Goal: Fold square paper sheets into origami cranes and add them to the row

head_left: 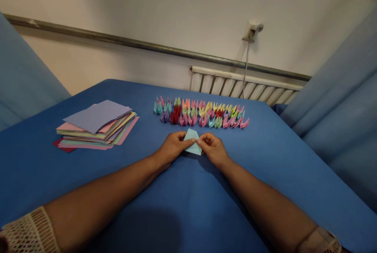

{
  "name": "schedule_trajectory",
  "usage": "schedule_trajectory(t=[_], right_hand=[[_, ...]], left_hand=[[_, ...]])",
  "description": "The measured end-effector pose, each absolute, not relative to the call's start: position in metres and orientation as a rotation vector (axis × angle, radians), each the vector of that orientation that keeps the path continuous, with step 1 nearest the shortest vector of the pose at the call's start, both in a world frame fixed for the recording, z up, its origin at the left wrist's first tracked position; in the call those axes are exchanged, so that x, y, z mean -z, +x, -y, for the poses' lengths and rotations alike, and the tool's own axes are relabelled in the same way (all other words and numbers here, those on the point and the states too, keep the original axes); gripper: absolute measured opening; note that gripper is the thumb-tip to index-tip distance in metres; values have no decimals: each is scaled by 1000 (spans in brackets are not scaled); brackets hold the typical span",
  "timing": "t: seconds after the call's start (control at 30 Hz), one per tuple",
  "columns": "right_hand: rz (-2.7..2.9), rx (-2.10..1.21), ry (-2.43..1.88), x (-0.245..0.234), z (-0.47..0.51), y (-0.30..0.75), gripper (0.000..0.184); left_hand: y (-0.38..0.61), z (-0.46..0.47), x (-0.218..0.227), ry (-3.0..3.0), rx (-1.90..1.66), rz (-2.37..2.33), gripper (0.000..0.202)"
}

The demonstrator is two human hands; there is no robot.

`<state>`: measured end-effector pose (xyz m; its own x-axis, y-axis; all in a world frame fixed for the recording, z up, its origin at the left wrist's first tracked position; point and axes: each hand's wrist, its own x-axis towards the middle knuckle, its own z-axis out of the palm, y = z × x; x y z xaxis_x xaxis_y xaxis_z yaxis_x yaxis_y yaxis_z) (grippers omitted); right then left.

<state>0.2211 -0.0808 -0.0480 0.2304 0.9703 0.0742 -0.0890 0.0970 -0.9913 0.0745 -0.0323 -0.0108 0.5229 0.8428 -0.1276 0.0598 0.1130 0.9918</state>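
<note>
A partly folded sheet of pale aqua origami paper (193, 149) is held up just above the blue tabletop, in the middle of the head view. My left hand (173, 145) pinches its left side, thumb on the front face. From the other side my right hand (214, 150) grips the paper's right edge, its thumb pressed close to the left thumb. Fingers behind the sheet are partly hidden. Just beyond the hands stand rows of small folded paper figures (203, 119) with pointed tips, in pink, red, yellow, green, blue and purple.
To the left lies an uneven stack of coloured paper (97, 117), a lilac sheet on top. A blue cloth (141, 213) covers the table. Behind it are a radiator (229, 82), a wall pipe (141, 44) and a socket with a cord (250, 32). Blue curtains (338, 99) hang at both sides.
</note>
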Motion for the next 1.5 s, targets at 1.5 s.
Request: schedule_trajectory(t=[1.5], right_hand=[[929,-1142,-1191,50,76,231,33]], left_hand=[[72,22,20,1441,-606,-729,50]])
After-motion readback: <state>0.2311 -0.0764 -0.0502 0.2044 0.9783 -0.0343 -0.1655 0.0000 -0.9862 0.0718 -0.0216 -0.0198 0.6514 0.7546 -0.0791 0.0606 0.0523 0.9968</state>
